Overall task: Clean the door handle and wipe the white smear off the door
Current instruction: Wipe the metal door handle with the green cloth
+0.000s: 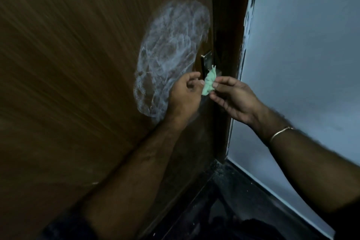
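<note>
- Dim, bluish light; the pale painted wall on the right is brightest.
- The brown wood-grain door streaks with blur leftward.
- The black floor is lost in shadow.
- Edges bow, wide-angle.

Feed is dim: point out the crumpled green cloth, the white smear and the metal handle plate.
crumpled green cloth (210,82), head view, its middle
white smear (171,48), head view, its centre
metal handle plate (206,58), head view, upper part

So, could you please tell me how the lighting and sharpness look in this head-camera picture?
Head view: dim overall, the floor near black; the wooden door streaks with motion blur toward the left edge; the white smear and green cloth, pinched between left hand and right hand, are fairly sharp; the wide-angle lens tilts the wall and door frame; no glare.
</note>
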